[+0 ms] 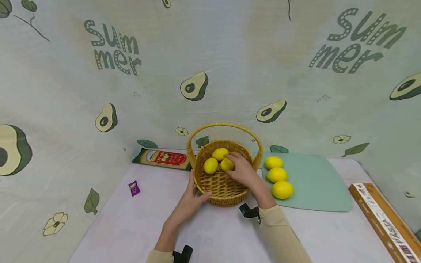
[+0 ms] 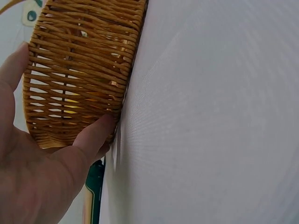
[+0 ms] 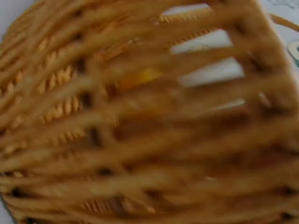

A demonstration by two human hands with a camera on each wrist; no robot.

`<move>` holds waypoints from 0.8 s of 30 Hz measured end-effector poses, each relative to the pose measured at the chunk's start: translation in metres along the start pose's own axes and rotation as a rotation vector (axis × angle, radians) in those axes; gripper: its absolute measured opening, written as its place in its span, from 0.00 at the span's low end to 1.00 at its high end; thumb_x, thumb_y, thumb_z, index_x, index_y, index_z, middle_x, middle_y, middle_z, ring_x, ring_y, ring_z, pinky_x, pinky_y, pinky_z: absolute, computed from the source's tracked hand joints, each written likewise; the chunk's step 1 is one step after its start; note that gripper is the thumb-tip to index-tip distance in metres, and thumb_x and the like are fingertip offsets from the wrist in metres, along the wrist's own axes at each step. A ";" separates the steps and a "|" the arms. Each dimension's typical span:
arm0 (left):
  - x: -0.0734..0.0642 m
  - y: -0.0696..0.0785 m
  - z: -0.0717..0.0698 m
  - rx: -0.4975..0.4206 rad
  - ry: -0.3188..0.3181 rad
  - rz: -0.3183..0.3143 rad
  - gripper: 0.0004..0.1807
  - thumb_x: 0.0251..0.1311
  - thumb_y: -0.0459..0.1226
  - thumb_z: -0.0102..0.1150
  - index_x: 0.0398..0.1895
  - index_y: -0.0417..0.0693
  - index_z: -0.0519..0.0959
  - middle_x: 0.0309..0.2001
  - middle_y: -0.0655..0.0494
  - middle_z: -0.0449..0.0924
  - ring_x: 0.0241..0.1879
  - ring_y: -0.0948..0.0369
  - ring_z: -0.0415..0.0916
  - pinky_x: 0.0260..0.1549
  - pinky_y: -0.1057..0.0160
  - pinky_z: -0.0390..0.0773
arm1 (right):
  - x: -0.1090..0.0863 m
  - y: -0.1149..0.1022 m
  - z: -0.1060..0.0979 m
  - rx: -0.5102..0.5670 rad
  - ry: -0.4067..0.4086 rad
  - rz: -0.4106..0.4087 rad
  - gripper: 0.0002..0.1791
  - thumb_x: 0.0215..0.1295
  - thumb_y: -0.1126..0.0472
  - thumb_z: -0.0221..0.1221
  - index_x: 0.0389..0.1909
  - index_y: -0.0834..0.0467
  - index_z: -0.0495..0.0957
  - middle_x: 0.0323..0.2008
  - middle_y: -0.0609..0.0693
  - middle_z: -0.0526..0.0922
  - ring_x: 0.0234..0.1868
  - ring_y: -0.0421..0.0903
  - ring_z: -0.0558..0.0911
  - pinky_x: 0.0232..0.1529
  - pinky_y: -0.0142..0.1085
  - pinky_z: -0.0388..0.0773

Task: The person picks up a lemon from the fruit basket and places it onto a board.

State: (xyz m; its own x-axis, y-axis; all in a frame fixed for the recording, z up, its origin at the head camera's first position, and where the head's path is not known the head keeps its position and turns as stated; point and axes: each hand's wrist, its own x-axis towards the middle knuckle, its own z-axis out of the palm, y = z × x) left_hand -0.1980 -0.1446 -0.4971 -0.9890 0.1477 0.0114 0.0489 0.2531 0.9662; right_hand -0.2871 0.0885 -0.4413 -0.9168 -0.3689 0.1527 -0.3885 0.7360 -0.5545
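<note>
On the printed cloth at the left, an avocado is cut off by the edge; "summer" reads in green letters and repeats toward the right. A small purple packet lies on the table, its lettering too small to read. Beyond it, a bag has a red label whose word seems to start "Oliv"; its right end is hidden by the basket. The left hand grips the basket's left side, some fingers lost behind the wicker. Inside sit two lemons and a third lemon, pinched and partly covered by the right hand; the right wrist view shows mostly blurred wicker. Three more lemons line up on a pale green board. Far right, a box reads "PASTA", its near end cut off.
</note>
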 end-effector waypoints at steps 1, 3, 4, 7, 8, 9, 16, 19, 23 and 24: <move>0.000 0.000 0.001 0.000 -0.003 0.000 0.60 0.61 0.49 0.67 0.78 0.73 0.27 0.81 0.63 0.26 0.78 0.40 0.44 0.73 0.35 0.50 | 0.000 0.000 0.001 -0.017 -0.014 0.000 0.32 0.62 0.63 0.64 0.69 0.55 0.70 0.73 0.60 0.64 0.73 0.61 0.65 0.71 0.56 0.65; 0.000 -0.001 0.002 0.000 -0.005 -0.003 0.60 0.61 0.49 0.67 0.78 0.73 0.27 0.81 0.63 0.27 0.78 0.40 0.44 0.73 0.36 0.50 | -0.001 0.001 0.003 -0.058 -0.036 -0.004 0.32 0.62 0.64 0.62 0.69 0.55 0.71 0.72 0.60 0.65 0.72 0.61 0.66 0.72 0.56 0.64; 0.001 -0.001 0.003 0.000 -0.005 -0.003 0.60 0.61 0.49 0.67 0.78 0.73 0.27 0.81 0.64 0.27 0.78 0.40 0.44 0.73 0.36 0.50 | -0.001 0.001 0.004 -0.079 -0.039 -0.011 0.31 0.62 0.65 0.62 0.68 0.55 0.72 0.71 0.59 0.67 0.72 0.61 0.67 0.72 0.56 0.63; 0.001 -0.001 0.004 0.001 -0.003 0.008 0.60 0.61 0.49 0.67 0.78 0.73 0.27 0.80 0.64 0.26 0.78 0.41 0.44 0.73 0.36 0.50 | -0.003 -0.002 0.004 -0.100 -0.024 -0.037 0.28 0.60 0.68 0.62 0.64 0.56 0.77 0.68 0.58 0.72 0.69 0.59 0.71 0.71 0.54 0.66; 0.001 0.000 0.004 0.001 -0.002 0.011 0.60 0.62 0.49 0.66 0.78 0.74 0.27 0.80 0.65 0.26 0.78 0.42 0.44 0.73 0.37 0.50 | -0.003 -0.003 0.005 -0.102 -0.019 -0.043 0.27 0.59 0.69 0.62 0.63 0.56 0.78 0.67 0.57 0.73 0.68 0.58 0.72 0.70 0.52 0.67; 0.001 0.000 0.004 0.002 0.000 0.013 0.59 0.62 0.49 0.66 0.78 0.75 0.27 0.80 0.65 0.26 0.79 0.42 0.44 0.74 0.37 0.50 | -0.004 -0.004 0.005 -0.098 -0.018 -0.048 0.27 0.59 0.69 0.62 0.62 0.56 0.79 0.66 0.56 0.75 0.67 0.56 0.73 0.69 0.51 0.69; 0.000 -0.002 0.003 0.008 -0.006 -0.002 0.60 0.61 0.50 0.67 0.78 0.73 0.27 0.80 0.65 0.26 0.78 0.41 0.44 0.73 0.36 0.50 | -0.014 -0.014 0.005 -0.121 -0.059 -0.048 0.26 0.57 0.73 0.60 0.58 0.56 0.81 0.59 0.52 0.82 0.63 0.52 0.78 0.63 0.48 0.75; -0.001 -0.002 0.002 0.012 -0.007 -0.008 0.60 0.61 0.51 0.67 0.78 0.75 0.27 0.80 0.65 0.26 0.78 0.41 0.45 0.73 0.36 0.50 | -0.019 -0.016 0.005 -0.151 -0.061 -0.032 0.26 0.56 0.73 0.61 0.57 0.54 0.82 0.57 0.51 0.83 0.61 0.53 0.79 0.61 0.49 0.76; -0.002 0.000 0.001 0.017 0.000 -0.010 0.60 0.60 0.52 0.67 0.77 0.77 0.27 0.80 0.65 0.26 0.78 0.42 0.44 0.73 0.37 0.50 | -0.022 -0.015 0.003 -0.197 -0.057 -0.010 0.28 0.56 0.72 0.61 0.59 0.51 0.81 0.57 0.51 0.84 0.59 0.53 0.80 0.53 0.50 0.79; -0.002 0.000 0.001 0.017 0.001 -0.012 0.60 0.60 0.52 0.67 0.77 0.77 0.27 0.80 0.65 0.26 0.78 0.42 0.44 0.73 0.36 0.50 | -0.023 -0.014 0.002 -0.203 -0.059 -0.003 0.28 0.57 0.72 0.61 0.59 0.51 0.81 0.57 0.50 0.83 0.58 0.53 0.80 0.53 0.50 0.79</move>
State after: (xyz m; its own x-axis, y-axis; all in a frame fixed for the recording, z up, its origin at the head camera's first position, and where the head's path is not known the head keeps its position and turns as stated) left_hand -0.1959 -0.1437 -0.4975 -0.9897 0.1434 -0.0001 0.0391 0.2709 0.9618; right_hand -0.2602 0.0854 -0.4386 -0.9109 -0.3997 0.1023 -0.4074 0.8320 -0.3767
